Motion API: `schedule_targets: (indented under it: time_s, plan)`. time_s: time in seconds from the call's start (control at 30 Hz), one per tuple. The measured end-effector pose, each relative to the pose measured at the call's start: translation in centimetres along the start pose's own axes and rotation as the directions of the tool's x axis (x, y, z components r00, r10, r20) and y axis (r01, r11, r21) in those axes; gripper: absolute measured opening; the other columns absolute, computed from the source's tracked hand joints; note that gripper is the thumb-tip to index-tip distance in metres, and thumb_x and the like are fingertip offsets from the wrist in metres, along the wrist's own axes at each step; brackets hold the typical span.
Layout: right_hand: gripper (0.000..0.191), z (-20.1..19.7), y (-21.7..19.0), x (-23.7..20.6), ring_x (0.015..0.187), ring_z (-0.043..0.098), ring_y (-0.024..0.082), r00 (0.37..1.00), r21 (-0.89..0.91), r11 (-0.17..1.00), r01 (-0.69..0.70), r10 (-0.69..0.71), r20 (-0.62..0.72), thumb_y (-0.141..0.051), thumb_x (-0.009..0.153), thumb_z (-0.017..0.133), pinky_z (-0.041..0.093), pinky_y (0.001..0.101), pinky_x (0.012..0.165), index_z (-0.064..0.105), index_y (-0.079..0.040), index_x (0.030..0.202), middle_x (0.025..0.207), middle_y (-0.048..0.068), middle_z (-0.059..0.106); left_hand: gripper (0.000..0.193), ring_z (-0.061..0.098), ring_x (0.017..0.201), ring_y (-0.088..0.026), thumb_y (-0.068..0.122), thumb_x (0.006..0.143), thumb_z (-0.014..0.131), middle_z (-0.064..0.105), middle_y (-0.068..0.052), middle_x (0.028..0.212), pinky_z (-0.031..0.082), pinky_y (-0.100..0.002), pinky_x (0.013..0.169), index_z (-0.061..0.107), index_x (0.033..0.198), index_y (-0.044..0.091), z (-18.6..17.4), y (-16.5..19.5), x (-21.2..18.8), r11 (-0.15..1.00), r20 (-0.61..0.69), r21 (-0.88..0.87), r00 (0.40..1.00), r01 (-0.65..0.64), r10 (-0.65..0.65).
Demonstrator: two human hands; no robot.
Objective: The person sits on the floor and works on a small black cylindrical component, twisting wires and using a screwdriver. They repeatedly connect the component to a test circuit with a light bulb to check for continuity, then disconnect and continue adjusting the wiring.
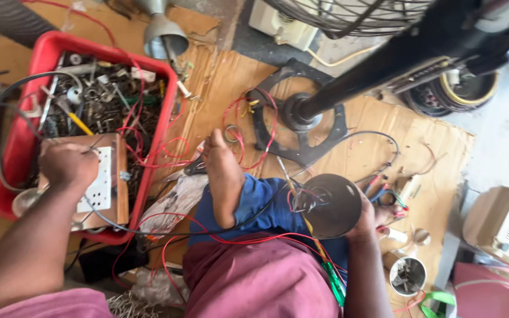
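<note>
Left hand (66, 164): fingers curled, pressing socket board (102, 179) over red crate (36, 65). Right hand (367, 217): grips dark motor (332, 205), fingers mostly hidden behind it; wires (248, 235) tangled, ends unclear.

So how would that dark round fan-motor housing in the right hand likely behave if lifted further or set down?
The dark round housing looks rigid and probably heavy for its size. Red wires trail from it, so lifting would likely drag them. Its domed shape may rock or roll if set down; the right hand grips its edge.
</note>
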State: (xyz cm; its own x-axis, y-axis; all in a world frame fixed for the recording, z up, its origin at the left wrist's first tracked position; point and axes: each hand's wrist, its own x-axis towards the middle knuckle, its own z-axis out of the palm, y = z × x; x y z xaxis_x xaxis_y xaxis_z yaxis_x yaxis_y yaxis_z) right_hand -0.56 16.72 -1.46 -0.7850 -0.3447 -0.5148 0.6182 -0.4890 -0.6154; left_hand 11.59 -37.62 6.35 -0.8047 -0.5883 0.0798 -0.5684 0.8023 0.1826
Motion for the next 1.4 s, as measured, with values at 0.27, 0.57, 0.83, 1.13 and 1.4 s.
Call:
schedule_targets:
  time_s: [0.27,0.57,0.83,1.13,1.4]
  plan:
    - [0.041,2.1,-0.5,-0.4,0.118,0.064,0.030,0.997,0.129,0.990,-0.051,0.044,0.056,-0.029,0.109,0.050,0.052,0.0430,0.103,0.057,0.003,0.134,0.130,0.018,0.064,0.022,0.073,0.088,-0.019,0.013,0.079,0.092,0.077,-0.011,0.093,0.056,-0.033,0.087,0.076,0.090,0.001,-1.4,0.8,-0.1,0.851,0.088,-0.281,0.895,0.444,-0.438]
    - [0.031,1.8,-0.2,0.3,0.118,0.063,0.029,0.980,0.183,0.982,-0.037,0.000,0.200,-0.027,0.114,0.056,0.052,0.0450,0.102,0.060,0.001,0.128,0.131,0.017,0.063,0.013,0.072,0.078,-0.012,0.002,0.081,0.086,0.075,-0.008,0.085,0.058,-0.025,0.072,0.075,0.088,0.003,-0.7,1.3,0.6,0.713,0.178,-0.319,0.778,0.625,-0.602]
    - [0.041,1.2,-0.4,0.6,0.116,0.065,0.030,0.985,0.052,0.991,-0.125,0.130,-0.110,-0.029,0.104,0.055,0.051,0.0435,0.103,0.064,0.002,0.129,0.129,0.017,0.067,0.007,0.073,0.080,-0.020,0.008,0.083,0.082,0.076,-0.009,0.083,0.058,-0.031,0.075,0.077,0.081,0.005,1.0,0.7,0.3,0.900,0.045,-0.197,0.921,0.389,-0.388]
    - [0.067,0.7,-0.8,0.0,0.129,0.055,0.042,0.978,-0.064,0.976,-0.209,0.207,-0.038,-0.047,0.104,0.039,0.043,0.0596,0.107,0.049,0.003,0.148,0.142,0.025,0.057,0.011,0.074,0.093,-0.034,0.009,0.081,0.070,0.076,-0.016,0.092,0.057,-0.041,0.089,0.080,0.084,0.012,0.8,0.2,0.2,0.883,0.053,-0.189,0.902,0.431,-0.429]
    - [0.075,0.8,-0.7,0.4,0.135,0.049,0.043,0.965,-0.108,0.959,-0.261,0.254,-0.069,-0.049,0.101,0.037,0.037,0.0592,0.111,0.041,0.004,0.154,0.150,0.026,0.051,0.006,0.074,0.094,-0.028,0.010,0.079,0.077,0.077,-0.013,0.095,0.057,-0.037,0.089,0.079,0.085,0.010,0.5,-0.1,0.7,0.787,0.137,-0.188,0.809,0.588,-0.572]
